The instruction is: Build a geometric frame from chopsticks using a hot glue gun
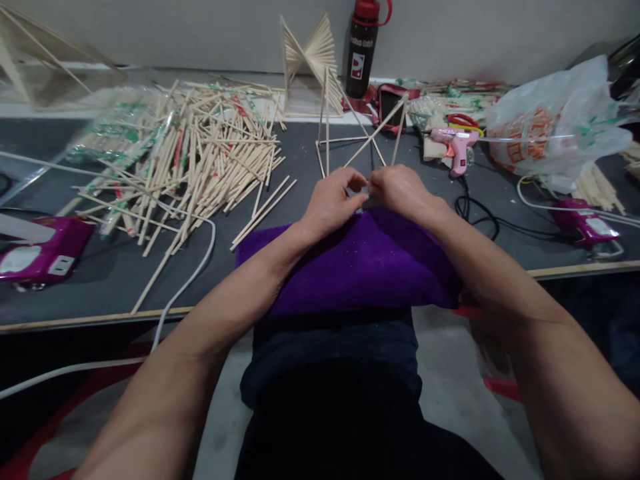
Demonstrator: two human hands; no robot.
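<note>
My left hand (340,197) and my right hand (400,188) are close together above the front of the dark table. Both have their fingers curled, with the fingertips nearly meeting. Whatever lies between them is too small to make out. Just beyond them stands an open frame of thin wooden sticks (345,140), its lower part partly hidden by my hands. A purple cloth (360,267) lies under my wrists at the table edge. Left of my hands is a large loose pile of wooden sticks (225,153), with a few sticks near the cloth.
A pink glue gun (456,148), a plastic bag (550,127) and a magenta power box (585,223) are at right. Behind stand a dark bottle (362,57) and a twisted stick model (313,67). Another magenta box (47,250) and a white cable (203,263) are at left.
</note>
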